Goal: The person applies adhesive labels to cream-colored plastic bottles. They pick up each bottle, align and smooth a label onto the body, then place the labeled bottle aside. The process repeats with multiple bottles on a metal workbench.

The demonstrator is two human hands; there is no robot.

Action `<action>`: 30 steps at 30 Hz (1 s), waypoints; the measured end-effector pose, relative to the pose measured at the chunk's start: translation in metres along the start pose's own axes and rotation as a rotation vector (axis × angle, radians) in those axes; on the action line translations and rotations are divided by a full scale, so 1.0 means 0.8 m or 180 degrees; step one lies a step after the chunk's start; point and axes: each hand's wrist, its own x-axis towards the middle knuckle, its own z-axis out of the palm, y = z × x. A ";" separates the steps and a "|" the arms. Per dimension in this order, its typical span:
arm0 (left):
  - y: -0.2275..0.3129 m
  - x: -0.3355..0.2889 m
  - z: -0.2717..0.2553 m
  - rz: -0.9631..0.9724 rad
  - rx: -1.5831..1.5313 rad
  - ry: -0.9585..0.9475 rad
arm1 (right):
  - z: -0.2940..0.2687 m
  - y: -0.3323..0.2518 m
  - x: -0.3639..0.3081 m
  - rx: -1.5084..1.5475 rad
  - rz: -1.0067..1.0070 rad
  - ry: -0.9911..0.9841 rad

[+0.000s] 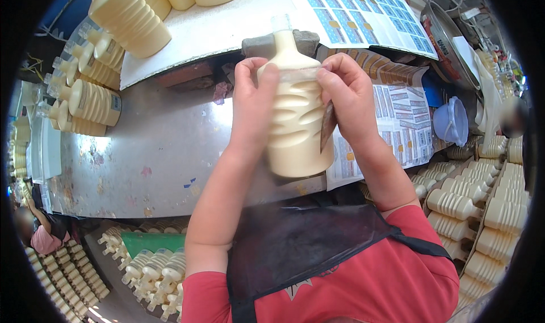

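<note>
A cream-coloured ribbed bottle (299, 147) with a clear, narrow neck lies in front of me, its neck pointing away, propped on a grey rest (308, 43). Across its shoulder runs a pale, see-through strip (299, 75). My left hand (252, 110) is closed against the bottle's left side, thumb along the shoulder by the strip's left end. At the strip's right end, my right hand (353, 101) pinches with thumb and forefinger. Below that hand, a brownish flat piece (327, 127) hangs beside the bottle; whether the hidden fingers hold it I cannot tell.
Sheets of blue labels (346, 11) lie on the white board, and more label sheets (400, 113) on the right. A blue-white bucket (451, 121) stands beyond. Bottles (93, 101) crowd the metal table's left end; rows (454, 204) fill the lower right. Another person (45, 232) is far left.
</note>
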 end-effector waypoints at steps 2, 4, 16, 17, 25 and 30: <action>0.002 -0.001 0.000 -0.0007 0.0023 0.0019 | 0.002 0.000 0.000 -0.0014 -0.0045 -0.0033; 0.003 -0.002 0.000 -0.0003 0.0018 0.0031 | 0.002 -0.001 0.000 -0.0037 -0.0048 -0.0044; 0.003 -0.001 0.000 0.0002 0.0424 0.0009 | -0.008 0.005 0.004 0.0042 0.0208 0.0036; 0.002 -0.001 0.000 0.0019 0.0425 0.0020 | -0.008 0.006 0.004 0.0014 0.0225 0.0043; 0.008 -0.007 0.000 0.0058 0.0301 -0.0020 | -0.022 0.023 0.017 0.0187 0.0517 0.0230; 0.011 -0.012 0.008 0.0019 0.0470 -0.0111 | -0.023 0.026 0.020 -0.0473 0.0261 -0.0204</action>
